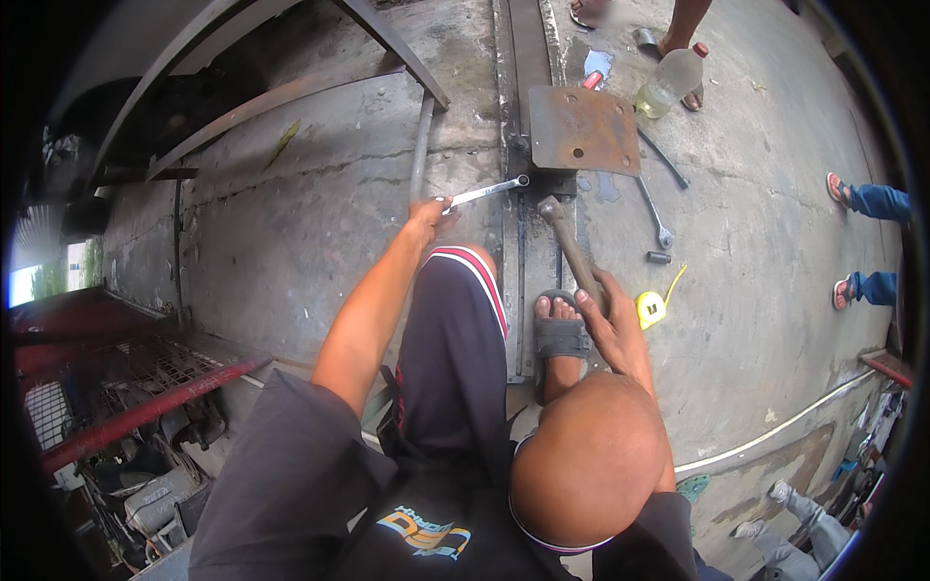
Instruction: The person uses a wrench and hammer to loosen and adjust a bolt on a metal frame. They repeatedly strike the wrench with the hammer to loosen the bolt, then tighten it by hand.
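My left hand [433, 219] is closed round one end of a silver ring wrench [484, 193]. The wrench's far ring end reaches the steel beam [526, 48], just below a rusty plate with holes [581, 126]; whether it sits on a bolt I cannot tell. In my right hand [614, 324] is a thick dark steel bar with a knobbed head [570, 242]. That head points up toward the plate's lower edge and lies beside the wrench's ring end. My sandalled foot [562, 334] rests by the beam, near my right hand.
Right of the beam lie a ratchet [655, 215], a slim steel bar [665, 159], a socket [659, 258] and a yellow tape measure [652, 309]. A clear bottle [670, 81] stands beyond the plate. A metal frame [291, 92] rises at far left. Other people's feet [841, 191] show at right.
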